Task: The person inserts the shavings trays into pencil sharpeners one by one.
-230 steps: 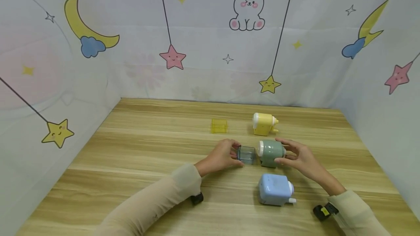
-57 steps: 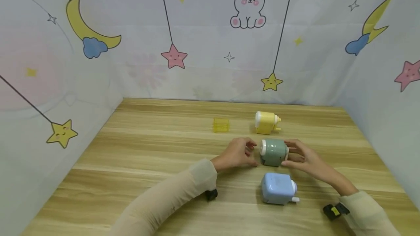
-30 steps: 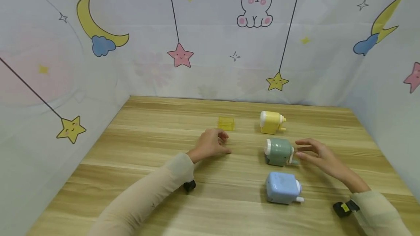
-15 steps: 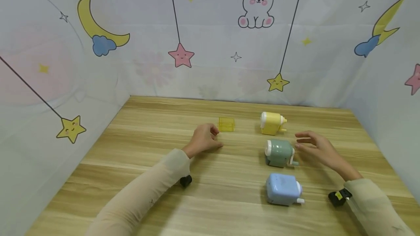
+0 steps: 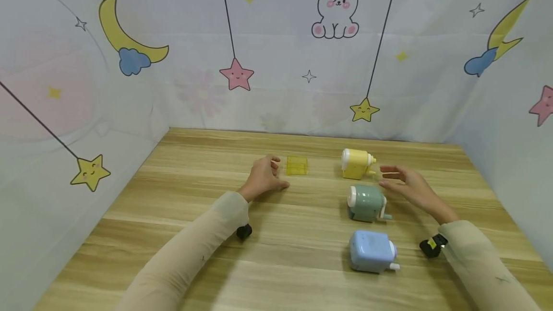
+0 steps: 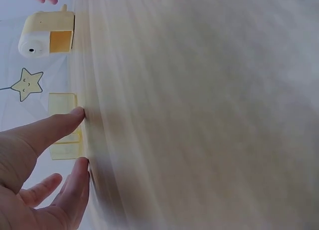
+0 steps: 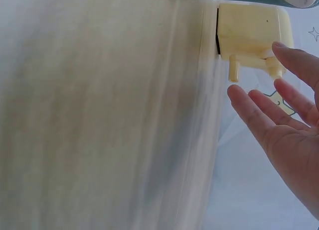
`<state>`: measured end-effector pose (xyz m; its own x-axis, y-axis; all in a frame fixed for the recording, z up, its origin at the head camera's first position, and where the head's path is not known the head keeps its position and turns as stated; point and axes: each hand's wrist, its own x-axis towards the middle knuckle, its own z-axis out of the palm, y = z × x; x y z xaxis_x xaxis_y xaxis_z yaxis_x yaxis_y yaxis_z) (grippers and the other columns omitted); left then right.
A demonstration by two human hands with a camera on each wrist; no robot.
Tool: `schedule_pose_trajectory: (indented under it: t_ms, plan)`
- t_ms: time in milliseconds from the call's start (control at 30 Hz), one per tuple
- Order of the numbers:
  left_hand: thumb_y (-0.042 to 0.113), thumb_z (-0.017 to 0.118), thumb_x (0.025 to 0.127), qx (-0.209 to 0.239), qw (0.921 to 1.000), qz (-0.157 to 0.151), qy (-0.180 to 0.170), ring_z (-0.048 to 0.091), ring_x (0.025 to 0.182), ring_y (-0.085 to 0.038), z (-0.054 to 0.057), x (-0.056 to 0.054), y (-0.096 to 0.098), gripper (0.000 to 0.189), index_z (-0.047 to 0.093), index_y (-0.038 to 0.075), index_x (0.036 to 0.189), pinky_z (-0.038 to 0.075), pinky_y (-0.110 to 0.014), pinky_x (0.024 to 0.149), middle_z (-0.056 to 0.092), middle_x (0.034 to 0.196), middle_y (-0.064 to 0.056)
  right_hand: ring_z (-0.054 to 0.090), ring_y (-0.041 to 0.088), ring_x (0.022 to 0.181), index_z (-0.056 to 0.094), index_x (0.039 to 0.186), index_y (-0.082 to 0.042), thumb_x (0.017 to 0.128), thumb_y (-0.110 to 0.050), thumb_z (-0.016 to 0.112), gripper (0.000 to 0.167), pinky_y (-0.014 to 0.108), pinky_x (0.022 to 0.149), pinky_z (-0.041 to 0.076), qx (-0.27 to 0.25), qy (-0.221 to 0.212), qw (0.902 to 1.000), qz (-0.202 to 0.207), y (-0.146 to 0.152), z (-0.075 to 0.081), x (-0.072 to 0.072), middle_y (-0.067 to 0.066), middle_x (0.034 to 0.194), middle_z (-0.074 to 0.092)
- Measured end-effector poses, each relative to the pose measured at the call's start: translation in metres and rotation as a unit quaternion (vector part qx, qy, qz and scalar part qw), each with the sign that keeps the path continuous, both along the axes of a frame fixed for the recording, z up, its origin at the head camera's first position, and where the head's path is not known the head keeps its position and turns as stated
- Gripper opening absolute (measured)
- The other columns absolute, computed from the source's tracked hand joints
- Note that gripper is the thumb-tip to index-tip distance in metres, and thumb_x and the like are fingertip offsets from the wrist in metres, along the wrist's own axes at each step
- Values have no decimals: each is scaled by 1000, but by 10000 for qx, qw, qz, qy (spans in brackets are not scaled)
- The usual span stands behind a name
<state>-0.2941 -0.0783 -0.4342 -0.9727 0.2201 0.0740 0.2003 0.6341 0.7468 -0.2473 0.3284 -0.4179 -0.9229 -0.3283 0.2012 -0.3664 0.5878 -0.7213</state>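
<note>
My left hand [image 5: 263, 175] is beside the left end of a clear yellow shavings drawer [image 5: 297, 165], thumb and fingers spread apart with nothing between them. In the left wrist view the thumb overlaps the drawer [image 6: 64, 151]. A yellow crank pencil sharpener [image 5: 356, 163] stands to the right of the drawer, an opening low in its left end in the left wrist view. My right hand [image 5: 410, 186] hovers at its crank side, fingers parted and holding nothing. In the right wrist view the fingertips are close to the yellow sharpener's crank handle [image 7: 234, 70].
Nearer me stand a green crank sharpener [image 5: 366, 203] and a blue crank sharpener [image 5: 371, 251], in a column with the yellow one. The wood-grain table [image 5: 207, 157] ends at a printed cloth backdrop [image 5: 276, 100] behind and at both sides.
The clear grey-blue drawer seen apart earlier now no longer shows beside the green sharpener. Both hands have left that sharpener: the left toward the yellow drawer, the right toward the yellow sharpener.
</note>
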Motion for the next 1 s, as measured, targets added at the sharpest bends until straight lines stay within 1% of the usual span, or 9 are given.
schedule_pose_trajectory:
  t_ms: [67,167,300,533,633,700,800,900,1000]
  plan:
    - [16,92,73,-36,10000,8,-15,63,100,-27,0,-2,2,76,53,-2,135,56,-38,86,62,117,-16,54,49,121,48,139,9,98,-14,67,51,36,96,52,7,-55,10000,-12,-2,1,-4,30,137,52]
    - [17,92,73,-73,10000,18,-22,63,98,-26,0,-5,4,79,51,-1,139,56,-37,86,61,117,-16,50,50,124,45,141,8,97,-16,68,54,58,100,45,-83,-99,9999,30,-7,4,-10,31,140,48]
    - [18,91,75,-15,10000,-54,8,63,97,-25,-1,-8,6,80,50,-2,141,56,-38,86,61,119,-17,48,51,126,41,143,8,96,-14,69,59,57,100,45,-303,-115,9994,96,-12,5,-18,31,142,45]
    - [14,88,78,242,9994,-223,-45,63,109,-32,-1,-12,10,79,48,-4,144,55,-42,92,59,128,-22,45,53,128,32,151,4,94,-10,72,72,60,101,43,-524,-124,9985,123,-20,5,-30,32,146,41]
    - [11,86,80,304,9992,-259,-83,62,111,-33,-2,-14,12,76,48,-4,144,54,-43,93,58,131,-23,45,52,128,32,152,3,94,-12,72,73,61,102,42,-505,-113,9986,98,-24,5,-34,31,147,41]
    - [8,85,80,357,9989,-267,-117,62,112,-34,-3,-15,13,74,48,-4,144,54,-43,94,57,131,-22,46,52,128,32,153,3,94,-12,72,73,56,102,45,-507,-103,9986,96,-26,5,-36,31,147,41]
    - [5,83,81,448,9985,-272,-130,63,112,-35,-3,-15,14,70,50,-5,142,55,-41,93,58,130,-23,48,50,127,35,151,3,94,-13,72,71,34,98,51,-512,-73,9986,70,-30,5,-39,31,146,42]
    - [6,83,82,514,9982,-303,-45,64,110,-35,-7,-17,15,66,52,-6,140,57,-38,89,59,127,-23,49,50,126,38,148,6,94,-12,72,66,14,88,49,-552,-44,9985,60,-32,3,-43,31,145,44]
    - [6,81,84,579,9979,-287,-50,64,110,-35,-7,-19,16,64,52,-5,139,57,-37,88,59,127,-23,52,49,123,42,144,10,94,-8,71,61,10,84,49,-654,-16,9978,81,-33,1,-46,31,142,47]
